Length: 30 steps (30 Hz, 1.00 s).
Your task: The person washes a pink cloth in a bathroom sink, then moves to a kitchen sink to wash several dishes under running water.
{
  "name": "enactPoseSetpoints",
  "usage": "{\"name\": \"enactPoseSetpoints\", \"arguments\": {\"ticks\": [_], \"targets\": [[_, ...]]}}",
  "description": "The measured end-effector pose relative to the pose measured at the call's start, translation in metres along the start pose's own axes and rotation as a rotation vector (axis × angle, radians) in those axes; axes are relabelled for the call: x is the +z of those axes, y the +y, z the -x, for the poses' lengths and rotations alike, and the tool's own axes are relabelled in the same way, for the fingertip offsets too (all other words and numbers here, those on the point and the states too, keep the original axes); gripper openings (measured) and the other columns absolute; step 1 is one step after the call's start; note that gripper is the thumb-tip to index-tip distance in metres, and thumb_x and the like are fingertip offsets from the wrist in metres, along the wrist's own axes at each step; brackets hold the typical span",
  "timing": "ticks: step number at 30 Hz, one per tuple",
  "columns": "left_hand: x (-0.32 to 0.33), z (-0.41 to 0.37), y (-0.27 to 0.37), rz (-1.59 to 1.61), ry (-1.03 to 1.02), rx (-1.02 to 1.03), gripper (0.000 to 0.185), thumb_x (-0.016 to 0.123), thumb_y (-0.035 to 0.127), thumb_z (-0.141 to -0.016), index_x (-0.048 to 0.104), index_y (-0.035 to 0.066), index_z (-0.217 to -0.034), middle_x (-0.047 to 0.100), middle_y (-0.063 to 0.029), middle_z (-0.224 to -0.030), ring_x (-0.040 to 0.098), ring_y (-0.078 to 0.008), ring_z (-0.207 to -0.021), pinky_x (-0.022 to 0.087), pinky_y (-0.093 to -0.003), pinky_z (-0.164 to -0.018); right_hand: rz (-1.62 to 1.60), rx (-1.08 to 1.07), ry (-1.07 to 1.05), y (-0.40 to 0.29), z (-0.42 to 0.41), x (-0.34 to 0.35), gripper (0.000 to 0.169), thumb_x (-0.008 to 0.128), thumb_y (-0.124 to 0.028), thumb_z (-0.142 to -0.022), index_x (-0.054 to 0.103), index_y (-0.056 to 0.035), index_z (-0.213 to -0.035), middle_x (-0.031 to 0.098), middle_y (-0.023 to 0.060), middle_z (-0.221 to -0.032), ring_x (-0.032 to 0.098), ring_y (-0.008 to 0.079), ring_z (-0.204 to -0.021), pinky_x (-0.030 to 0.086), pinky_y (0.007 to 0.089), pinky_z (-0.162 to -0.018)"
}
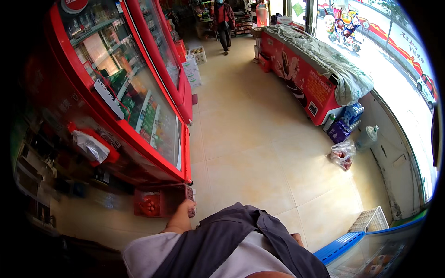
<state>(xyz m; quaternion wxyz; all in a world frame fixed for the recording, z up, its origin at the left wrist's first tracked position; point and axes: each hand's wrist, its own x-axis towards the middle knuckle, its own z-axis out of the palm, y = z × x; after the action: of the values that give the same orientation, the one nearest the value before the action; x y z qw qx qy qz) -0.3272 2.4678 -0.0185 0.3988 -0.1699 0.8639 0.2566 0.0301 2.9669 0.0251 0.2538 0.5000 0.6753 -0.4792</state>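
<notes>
My left hand [189, 204] is at the near right end of a red plastic crate [174, 199], with its fingers curled over the end wall. In the crate's left part lies a red plastic bag [149, 205] with small round orange-red items in it; the right part looks dark. The crate appears beside the bottom corner of a red glass-door drinks refrigerator [139, 104]. Only a small part of my right hand [297, 239] shows, past the dark apron [222, 229] on my body. What its fingers do is hidden.
A red chest freezer [295, 76] under a cloth lines the right. By it are a clear bag [343, 154], a large water bottle [367, 137] and bottle packs. A white basket [370, 220] and a blue-edged case [340, 246] stand lower right. A person [224, 24] is in the far aisle.
</notes>
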Motion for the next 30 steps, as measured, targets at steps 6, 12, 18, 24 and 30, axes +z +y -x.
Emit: {"name": "enactPoseSetpoints", "arguments": {"ticks": [6, 12, 18, 24, 30], "targets": [[-0.008, 0.023, 0.040, 0.068, -0.006, -0.005, 0.037, 0.061, 0.029, -0.079, 0.059, 0.001, -0.103, 0.063, -0.0109, -0.091, 0.060, -0.0219, -0.078, 0.048, -0.0344, -0.063, -0.236, -0.198, 0.089, -0.003, -0.044, 0.004, 0.019, 0.058, -0.008, -0.072, 0.062, 0.0035, -0.086, 0.062, 0.0106, -0.066, 0.061, 0.0194, -0.053, 0.047, 0.0279, -0.045], [-0.007, 0.049, 0.037, 0.088, -0.037, 0.176, 0.027, 0.060, 0.023, -0.080, 0.060, 0.002, -0.096, 0.062, -0.0077, -0.084, 0.058, -0.0174, -0.076, 0.046, -0.0314, -0.067, -0.096, -0.167, 0.009, 0.007, -0.007, 0.033, 0.021, 0.056, -0.013, -0.073, 0.063, 0.0033, -0.084, 0.063, 0.0115, -0.068, 0.061, 0.0182, -0.055, 0.047, 0.0289, -0.048], [-0.020, 0.068, 0.072, 0.174, 0.087, 0.259, 0.021, 0.063, 0.021, -0.076, 0.063, 0.001, -0.081, 0.061, -0.0054, -0.072, 0.054, -0.0140, -0.065, 0.044, -0.0285, -0.063, 0.234, -0.047, -0.099, 0.027, -0.028, 0.026, 0.020, 0.058, -0.021, -0.076, 0.066, -0.0030, -0.080, 0.065, 0.0082, -0.067, 0.063, 0.0166, -0.057, 0.051, 0.0303, -0.051], [-0.033, 0.047, -0.008, -0.036, -0.048, -0.045, 0.046, 0.056, 0.040, -0.080, 0.055, 0.007, -0.112, 0.062, -0.0123, -0.101, 0.056, -0.0263, -0.078, 0.044, -0.0411, -0.070, 0.067, -0.054, -0.066, 0.073, -0.120, 0.048, 0.018, 0.055, -0.014, -0.078, 0.062, 0.0016, -0.083, 0.064, 0.0099, -0.069, 0.063, 0.0208, -0.056, 0.049, 0.0309, -0.047], [-0.032, 0.065, -0.014, 0.117, 0.027, -0.044, 0.040, 0.062, 0.032, -0.078, 0.057, 0.004, -0.107, 0.063, -0.0090, -0.092, 0.058, -0.0189, -0.078, 0.045, -0.0334, -0.070, 0.160, -0.257, 0.053, 0.044, -0.139, 0.058, 0.016, 0.056, -0.013, -0.074, 0.064, 0.0008, -0.079, 0.063, 0.0088, -0.065, 0.063, 0.0181, -0.055, 0.049, 0.0285, -0.049]]}}
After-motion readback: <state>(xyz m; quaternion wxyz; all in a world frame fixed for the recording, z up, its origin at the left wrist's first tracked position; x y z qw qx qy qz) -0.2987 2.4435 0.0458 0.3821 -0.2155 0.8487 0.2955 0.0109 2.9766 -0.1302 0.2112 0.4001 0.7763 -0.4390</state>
